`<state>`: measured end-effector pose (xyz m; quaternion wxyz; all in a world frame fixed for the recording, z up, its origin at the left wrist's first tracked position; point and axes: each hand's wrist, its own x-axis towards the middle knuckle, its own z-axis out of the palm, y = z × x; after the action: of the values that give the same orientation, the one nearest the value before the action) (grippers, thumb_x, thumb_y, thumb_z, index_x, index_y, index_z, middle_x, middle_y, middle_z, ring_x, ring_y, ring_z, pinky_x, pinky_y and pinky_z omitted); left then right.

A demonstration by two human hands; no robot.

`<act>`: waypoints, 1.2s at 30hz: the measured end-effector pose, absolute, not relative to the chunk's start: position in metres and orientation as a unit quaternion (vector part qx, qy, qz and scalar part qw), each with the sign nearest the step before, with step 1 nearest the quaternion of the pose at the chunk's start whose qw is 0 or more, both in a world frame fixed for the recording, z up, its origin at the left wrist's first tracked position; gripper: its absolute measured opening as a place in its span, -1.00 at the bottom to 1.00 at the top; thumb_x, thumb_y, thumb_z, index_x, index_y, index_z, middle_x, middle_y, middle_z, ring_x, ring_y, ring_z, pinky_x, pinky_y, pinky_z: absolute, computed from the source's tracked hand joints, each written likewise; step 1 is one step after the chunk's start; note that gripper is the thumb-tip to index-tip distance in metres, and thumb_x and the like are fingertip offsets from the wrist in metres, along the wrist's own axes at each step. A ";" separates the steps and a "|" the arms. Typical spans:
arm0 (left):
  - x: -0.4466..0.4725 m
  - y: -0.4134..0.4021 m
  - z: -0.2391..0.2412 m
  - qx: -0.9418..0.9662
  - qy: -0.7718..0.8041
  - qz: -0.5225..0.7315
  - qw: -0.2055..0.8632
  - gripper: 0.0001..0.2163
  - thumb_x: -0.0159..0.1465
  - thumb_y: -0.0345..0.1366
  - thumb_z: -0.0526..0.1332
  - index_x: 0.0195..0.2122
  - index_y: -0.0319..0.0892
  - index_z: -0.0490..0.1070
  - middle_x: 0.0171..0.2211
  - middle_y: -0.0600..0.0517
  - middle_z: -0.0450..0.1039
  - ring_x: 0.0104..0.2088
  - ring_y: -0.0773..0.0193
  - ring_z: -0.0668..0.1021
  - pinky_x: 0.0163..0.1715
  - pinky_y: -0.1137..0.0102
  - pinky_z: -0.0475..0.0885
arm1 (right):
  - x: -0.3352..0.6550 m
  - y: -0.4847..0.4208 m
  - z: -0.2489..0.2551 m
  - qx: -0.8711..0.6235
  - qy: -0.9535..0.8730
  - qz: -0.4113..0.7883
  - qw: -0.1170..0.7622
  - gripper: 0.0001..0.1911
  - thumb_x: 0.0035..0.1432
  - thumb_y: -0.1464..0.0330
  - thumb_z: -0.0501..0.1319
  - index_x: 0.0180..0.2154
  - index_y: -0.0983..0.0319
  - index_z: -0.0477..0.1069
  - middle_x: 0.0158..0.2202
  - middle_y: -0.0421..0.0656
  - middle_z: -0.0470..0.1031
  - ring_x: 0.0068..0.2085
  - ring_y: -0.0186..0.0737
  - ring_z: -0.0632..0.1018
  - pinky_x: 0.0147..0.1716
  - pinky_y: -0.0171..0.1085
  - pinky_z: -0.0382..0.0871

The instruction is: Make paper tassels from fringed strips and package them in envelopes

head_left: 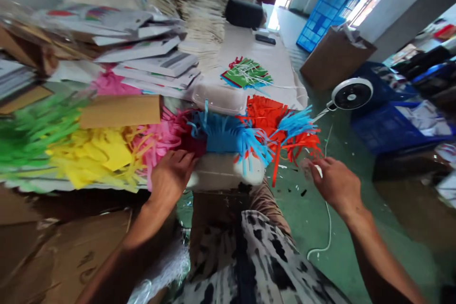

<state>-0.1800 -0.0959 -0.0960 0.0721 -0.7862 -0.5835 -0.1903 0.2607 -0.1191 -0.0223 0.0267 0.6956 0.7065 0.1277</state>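
Observation:
My left hand [173, 173] is at the table's front edge, beside pink fringed paper [162, 135] and a dark red piece [192, 141]. Its fingers are bent, slightly apart, with nothing visible in them. Out to the right, past the table edge, my right hand [337, 180] is closed, thumb against fingers. A small, pale, blurred thing [307, 169] shows at its fingertips; I cannot make out what it is. Between the hands lie blue fringed paper [223, 137] and red fringed paper [263, 114]. A white rounded object [253, 171] sits at the front edge.
Yellow [96, 152] and green fringed paper [32, 123] lie at left, near a brown card [121, 110]. Behind are a clear plastic box [219, 97], stacked packets [160, 66] and a green fringed bundle [245, 73]. A fan [352, 95] stands right, near blue crates [326, 16].

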 end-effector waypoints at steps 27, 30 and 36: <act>-0.190 -0.087 -0.067 -0.755 -0.555 -0.350 -0.017 -0.83 0.45 -0.31 0.23 -0.25 -0.16 0.61 -0.30 -0.04 0.64 -0.23 0.12 0.64 -0.15 0.25 0.53 | 0.007 -0.034 -0.051 0.297 0.932 0.061 -0.199 -0.86 0.39 0.38 0.27 -0.10 0.14 0.62 -0.12 -0.09 0.65 -0.11 -0.06 0.56 -0.16 -0.11 0.31; -0.193 -0.098 -0.064 -0.711 -0.559 -0.428 -0.007 -0.86 0.45 -0.33 0.23 -0.11 -0.15 0.61 -0.14 -0.05 0.67 -0.10 0.13 0.65 -0.04 0.24 0.53 | 0.004 -0.020 -0.049 0.295 0.934 0.000 -0.201 -0.86 0.39 0.36 0.29 -0.25 0.12 0.62 -0.28 -0.15 0.63 -0.19 -0.11 0.54 -0.18 -0.13 0.28; -0.197 -0.118 -0.069 -0.614 -0.579 -0.533 -0.053 -0.89 0.43 -0.34 0.27 -0.08 -0.12 0.59 -0.17 -0.01 0.65 -0.17 0.25 0.64 -0.16 0.34 0.53 | 0.010 0.005 -0.044 0.324 0.886 -0.196 -0.270 -0.92 0.23 0.38 0.44 -0.32 0.16 0.58 -0.32 -0.19 0.59 -0.25 -0.17 0.57 -0.21 -0.22 0.35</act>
<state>-0.1971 -0.1177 -0.0686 -0.0533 -0.6140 -0.5793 -0.5335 0.0104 0.0051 -0.0444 -0.2696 0.3235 0.8857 -0.1957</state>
